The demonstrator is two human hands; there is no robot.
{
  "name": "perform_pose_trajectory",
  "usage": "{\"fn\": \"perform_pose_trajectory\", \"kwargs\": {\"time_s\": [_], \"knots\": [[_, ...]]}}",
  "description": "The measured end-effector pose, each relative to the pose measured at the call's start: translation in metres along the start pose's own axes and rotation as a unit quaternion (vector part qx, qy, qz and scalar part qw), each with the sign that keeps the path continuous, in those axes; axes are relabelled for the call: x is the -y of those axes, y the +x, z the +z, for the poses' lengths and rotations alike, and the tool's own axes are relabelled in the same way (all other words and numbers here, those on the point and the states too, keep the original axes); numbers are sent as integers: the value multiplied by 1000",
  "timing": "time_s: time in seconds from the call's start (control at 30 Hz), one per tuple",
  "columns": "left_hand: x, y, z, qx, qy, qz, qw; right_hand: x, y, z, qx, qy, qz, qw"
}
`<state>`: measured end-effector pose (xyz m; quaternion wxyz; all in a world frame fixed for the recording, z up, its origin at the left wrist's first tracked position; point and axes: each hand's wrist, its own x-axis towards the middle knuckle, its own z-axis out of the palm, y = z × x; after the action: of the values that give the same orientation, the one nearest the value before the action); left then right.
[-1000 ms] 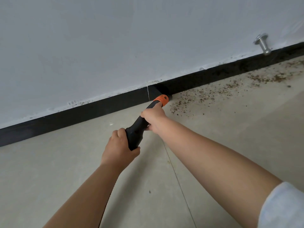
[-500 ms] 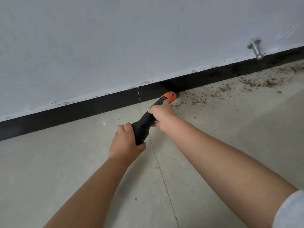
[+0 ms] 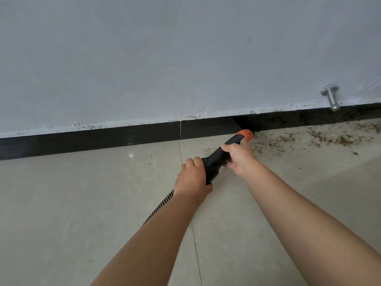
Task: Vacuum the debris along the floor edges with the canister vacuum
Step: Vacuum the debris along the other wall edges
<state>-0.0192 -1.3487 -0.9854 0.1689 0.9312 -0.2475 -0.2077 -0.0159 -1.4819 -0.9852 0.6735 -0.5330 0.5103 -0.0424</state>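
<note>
Your left hand [image 3: 192, 176] and right hand [image 3: 239, 156] both grip the black vacuum nozzle [image 3: 218, 156] (orange collar, no legible writing) — right of centre, tip at the black baseboard [image 3: 103, 139] beside brown debris [image 3: 321, 138].

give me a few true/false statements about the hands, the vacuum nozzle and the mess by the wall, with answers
1. Both hands grip the vacuum nozzle. True: the left hand holds the rear end, the right hand grips nearer the orange collar.
2. The brown debris lies mostly to the left of the nozzle tip. False: it lies to the right, along the black baseboard.
3. A metal door stop sticks out of the wall to the right of the hands. True.
4. The nozzle tip points away from the wall. False: it points at the foot of the baseboard.
5. The floor is carpeted. False: it is glossy pale tile.
</note>
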Motion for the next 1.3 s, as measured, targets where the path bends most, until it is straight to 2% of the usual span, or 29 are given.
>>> {"fn": "perform_pose_trajectory", "kwargs": {"time_s": [0.2, 0.3, 0.43, 0.6, 0.83, 1.0, 1.13, 1.3], "knots": [[-3, -5, -2, -6, -11, 9, 1000, 2, -11, -5, -24, 22, -9, 999], [16, -15, -16, -24, -13, -6, 1000, -3, -32, 8, -4, 31, -30, 999], [56, -31, -42, -35, 26, -60, 997, -14, -71, 54, -4, 28, -19, 999], [112, -57, -82, -60, 39, -110, 991, -31, -121, 123, 10, -27, -83, 996], [222, -120, -124, -133, 21, -160, 978, -70, -192, 218, 98, -62, -60, 991], [265, -148, -131, -125, 33, -197, 972, -97, -217, 255, 134, -80, -29, 987], [272, -152, -129, -121, 24, -215, 969, -101, -216, 264, 148, -90, -33, 984], [267, -148, -120, -79, 34, -208, 974, -107, -207, 260, 137, -97, -5, 986]]}}
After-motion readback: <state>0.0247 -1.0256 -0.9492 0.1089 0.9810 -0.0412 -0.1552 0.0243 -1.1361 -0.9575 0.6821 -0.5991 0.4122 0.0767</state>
